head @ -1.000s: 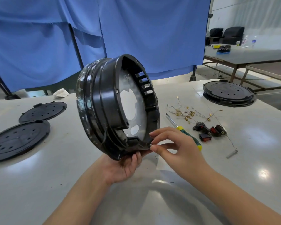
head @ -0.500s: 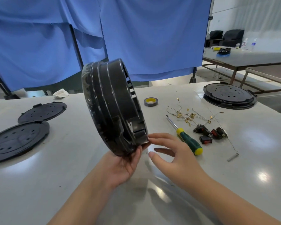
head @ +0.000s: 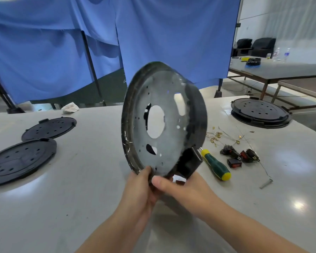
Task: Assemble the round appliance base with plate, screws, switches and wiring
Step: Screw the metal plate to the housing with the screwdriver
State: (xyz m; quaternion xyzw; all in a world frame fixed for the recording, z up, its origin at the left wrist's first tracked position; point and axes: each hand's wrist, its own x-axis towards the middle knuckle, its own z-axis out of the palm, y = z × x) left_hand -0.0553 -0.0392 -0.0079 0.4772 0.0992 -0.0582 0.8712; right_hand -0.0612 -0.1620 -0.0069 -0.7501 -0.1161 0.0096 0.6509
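Two hands (head: 164,190), blurred base (head: 162,121), perhaps screwless.

left hand (head: 140,194) bare | right hand (head: 186,194) bare | 2 forearms unsleeved

You have one view only, worn on your head, wide-angle, looking forward and down at close range. Your left hand (head: 141,193) and right hand (head: 185,193) meet low in the middle, holding the round base (head: 162,121) up just before the lens. The table (head: 71,207) spreads on both sides of them; blue curtains (head: 171,33) hang beyond.
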